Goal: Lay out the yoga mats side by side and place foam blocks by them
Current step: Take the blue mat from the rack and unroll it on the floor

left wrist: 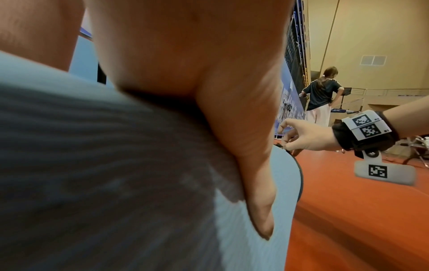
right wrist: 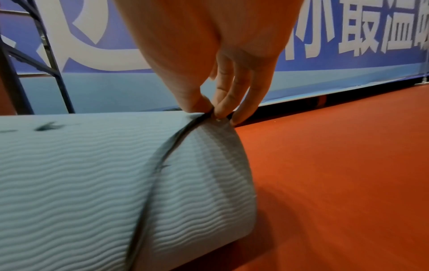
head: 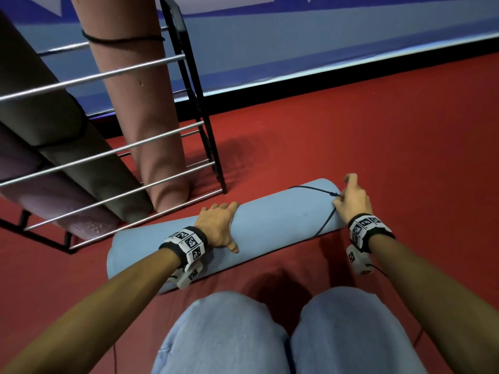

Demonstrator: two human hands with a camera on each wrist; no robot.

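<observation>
A rack [head: 113,155] at the left holds 3 rolled mats. Before it on the red floor [head: 378,136] lies a rolled light-blue mat [head: 270,225], wavy-ribbed. The left hand [head: 218,228] presses it, fingers draped over; the right hand [head: 351,201] pinches its dark cord [head: 328,221].

- I count four rolled yoga mats: one light blue mat [head: 270,225] lying on the red floor [head: 378,144], and three in the rack [head: 199,103] at the floor's far left edge, namely a pink mat [head: 145,103], a dark grey mat [head: 67,141] and a purple mat [head: 54,195].
- Two dark cords: one cord [head: 328,218] around the blue mat's right end, one tie [head: 121,39] around the pink mat.
- Two hands: my left hand [head: 218,225] and my right hand [head: 351,201].
- Two wristbands with markers, one per wrist.
- One other person [left wrist: 321,93], in the left wrist view.
- Foam blocks: I see none to count.
</observation>
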